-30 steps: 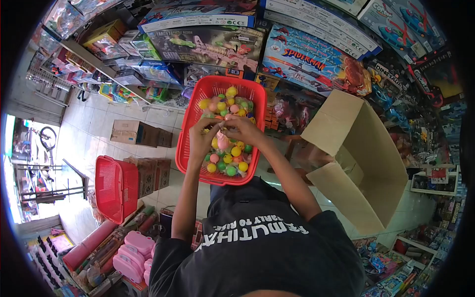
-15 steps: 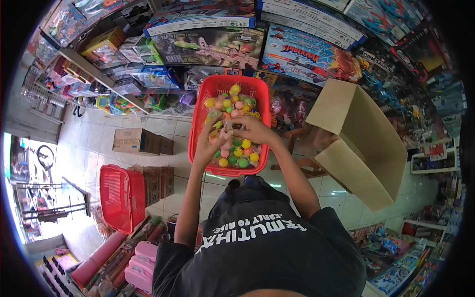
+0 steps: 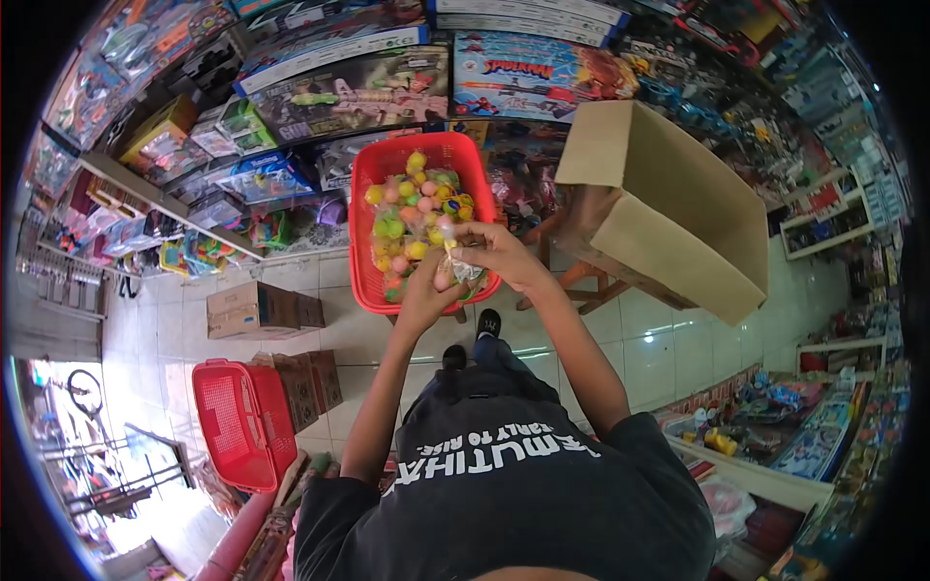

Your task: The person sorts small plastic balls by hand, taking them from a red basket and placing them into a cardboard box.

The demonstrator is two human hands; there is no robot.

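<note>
A red plastic basket [image 3: 359, 254] in front of me holds many small balls [image 3: 391, 194] in yellow, green and pink, some in clear wrapping. Above the basket's near right part, both hands meet on a clear plastic packet [image 3: 467, 271] with a pink ball showing in it. My left hand [image 3: 424, 300] is closed on the packet's lower left side. From the right, my right hand [image 3: 502, 258] pinches its upper part. The fingers partly hide the packet, so its full contents cannot be made out.
An open cardboard box [image 3: 605, 237] stands tilted at the right, beside a wooden stool [image 3: 581, 290]. Left on the tiled floor are cartons [image 3: 232, 312] and another red basket [image 3: 228, 412]. Shelves of boxed toys [image 3: 513, 82] line the back.
My view has shifted, and the basket now appears further up and left. Both hands have moved toward the basket's near right side, still holding small wrapped balls between them.
</note>
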